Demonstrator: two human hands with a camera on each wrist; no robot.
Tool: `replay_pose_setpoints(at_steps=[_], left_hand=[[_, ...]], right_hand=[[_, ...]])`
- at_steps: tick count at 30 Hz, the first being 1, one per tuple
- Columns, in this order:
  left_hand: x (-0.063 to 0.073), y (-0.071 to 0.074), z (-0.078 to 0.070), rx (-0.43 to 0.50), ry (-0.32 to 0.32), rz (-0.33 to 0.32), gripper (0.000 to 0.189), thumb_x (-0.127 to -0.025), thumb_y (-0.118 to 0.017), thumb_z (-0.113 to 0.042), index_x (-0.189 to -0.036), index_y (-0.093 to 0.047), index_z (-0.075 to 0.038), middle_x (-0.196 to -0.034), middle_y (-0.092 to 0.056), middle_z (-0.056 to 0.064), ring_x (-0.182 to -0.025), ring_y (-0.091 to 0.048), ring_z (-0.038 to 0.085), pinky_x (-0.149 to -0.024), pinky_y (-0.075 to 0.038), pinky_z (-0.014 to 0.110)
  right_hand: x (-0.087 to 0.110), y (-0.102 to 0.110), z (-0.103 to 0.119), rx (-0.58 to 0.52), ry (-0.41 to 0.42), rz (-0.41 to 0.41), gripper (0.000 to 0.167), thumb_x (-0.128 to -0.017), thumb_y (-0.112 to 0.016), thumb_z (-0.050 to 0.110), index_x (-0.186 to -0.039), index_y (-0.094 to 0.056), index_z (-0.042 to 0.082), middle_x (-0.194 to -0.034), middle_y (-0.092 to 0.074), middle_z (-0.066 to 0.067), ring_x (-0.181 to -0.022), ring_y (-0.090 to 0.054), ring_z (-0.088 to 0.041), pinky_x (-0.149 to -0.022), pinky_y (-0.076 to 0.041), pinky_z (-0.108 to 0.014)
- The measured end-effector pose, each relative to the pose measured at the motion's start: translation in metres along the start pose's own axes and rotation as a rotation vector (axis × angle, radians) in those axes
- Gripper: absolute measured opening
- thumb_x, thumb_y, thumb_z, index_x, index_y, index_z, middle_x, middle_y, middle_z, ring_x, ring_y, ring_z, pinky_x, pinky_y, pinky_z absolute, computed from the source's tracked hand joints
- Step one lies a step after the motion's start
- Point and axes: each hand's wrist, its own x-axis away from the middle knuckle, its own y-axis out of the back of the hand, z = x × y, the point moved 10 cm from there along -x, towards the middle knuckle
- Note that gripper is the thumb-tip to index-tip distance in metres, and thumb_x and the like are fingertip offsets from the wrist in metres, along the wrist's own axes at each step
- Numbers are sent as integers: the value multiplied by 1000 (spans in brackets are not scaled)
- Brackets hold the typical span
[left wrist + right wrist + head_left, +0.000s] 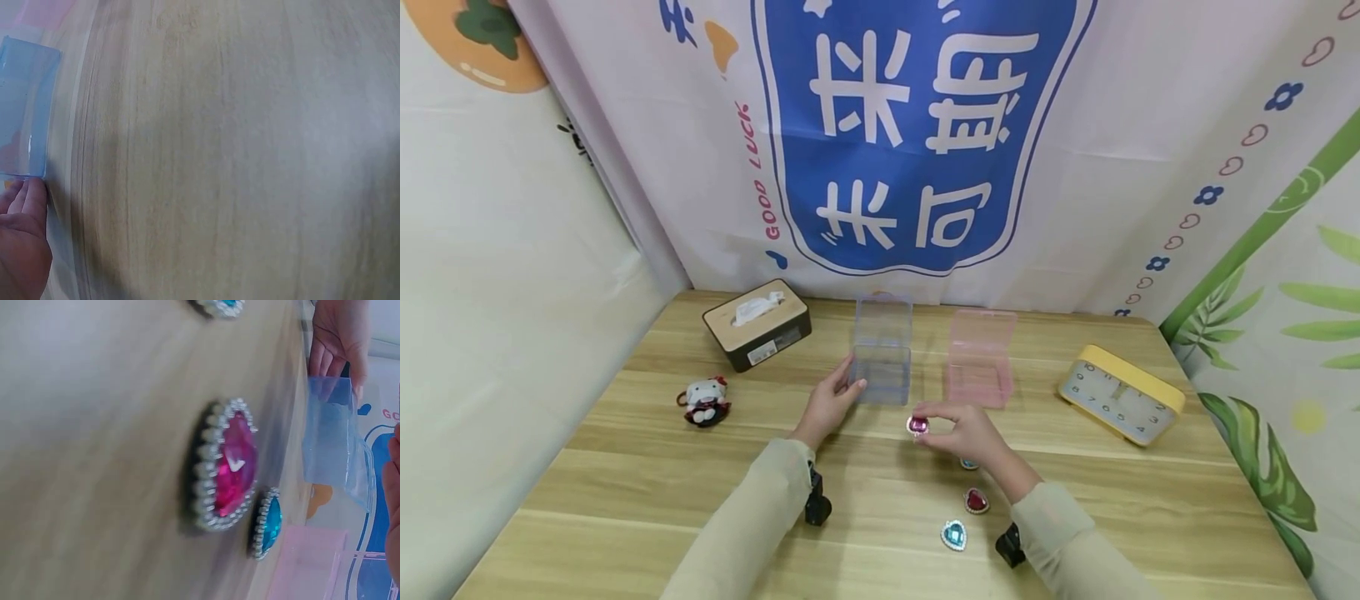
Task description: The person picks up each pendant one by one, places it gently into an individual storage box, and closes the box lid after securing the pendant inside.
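My right hand (966,433) pinches a pink heart-shaped gem (917,425) with a sparkling rim, above the table in front of two clear boxes. My left hand (831,406) holds the near left side of the open blue box (883,392), thumb at its edge. Right of it stands the open pink box (979,385). On the table lie a red-pink heart gem (976,501), a blue heart gem (954,535) and another blue gem (970,463) partly hidden by the right hand. Only the edge of my right hand (394,487) shows in the right wrist view.
A tissue box (757,323) and a small plush doll (704,402) are on the left of the wooden table (647,483). A yellow clock (1120,395) stands at the right. Printed curtains (1075,250) hang behind the table's back edge.
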Motion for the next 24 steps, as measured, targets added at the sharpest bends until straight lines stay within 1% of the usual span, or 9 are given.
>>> replay_pose_setpoints(at_steps=[2,4,8,13,16,18,21,24], left_hand=[[0,0,1,3,4,-5,59,-91,-60,-28,-144,-35,-24,-143,-38,17,-130,-40,29,-107,-37,36],[0,0,0,4,-1,-5,59,-91,-60,-28,-144,-35,-24,-143,-38,17,-130,-40,29,-107,-37,36],[0,-1,0,5,-10,-7,58,-91,-59,-27,-144,-35,-22,-143,-38,16,-130,-39,29,-107,-37,36],[1,-1,1,-9,8,-15,58,-91,-59,-29,-143,-35,-24,-143,-39,14,-130,-40,28,-107,-37,35],[0,-1,1,-24,15,-20,58,-91,-59,-30,-144,-34,-26,-143,-39,14,-129,-41,28,-106,-38,35],[0,-1,2,-34,9,-27,58,-91,-59,-29,-144,-34,-25,-142,-40,15,-128,-42,29,-105,-39,36],[0,0,2,-38,13,-40,58,-91,-59,-29,-143,-34,-27,-141,-41,13,-126,-45,29,-104,-40,36],[0,0,2,-31,18,-46,59,-90,-60,-30,-143,-35,-28,-141,-42,13,-125,-46,29,-103,-41,36]], right_hand=[[-3,1,-4,-3,-40,-12,31,-73,-78,13,-102,-70,7,-107,-68,-9,-101,-64,-27,-93,-49,-43],[-6,2,-6,-9,-60,-31,31,-73,-78,12,-102,-70,7,-108,-68,-10,-102,-64,-27,-94,-49,-44],[-11,5,-10,-8,-73,-77,31,-72,-78,12,-101,-71,7,-108,-68,-10,-101,-64,-26,-94,-49,-43],[-17,5,-16,18,-93,-116,31,-72,-78,13,-101,-71,9,-108,-68,-8,-102,-64,-25,-95,-49,-40],[-22,5,-15,34,-75,-149,32,-72,-79,14,-102,-71,8,-108,-68,-8,-101,-64,-25,-94,-50,-39],[-27,5,-13,48,-47,-177,31,-71,-79,13,-101,-71,7,-108,-68,-9,-101,-64,-26,-92,-51,-38],[-33,4,-9,66,-7,-218,31,-70,-79,12,-99,-71,5,-106,-69,-10,-98,-65,-26,-90,-52,-38],[-39,2,-7,84,16,-257,30,-69,-80,13,-97,-71,4,-104,-69,-12,-96,-66,-27,-90,-52,-39]])
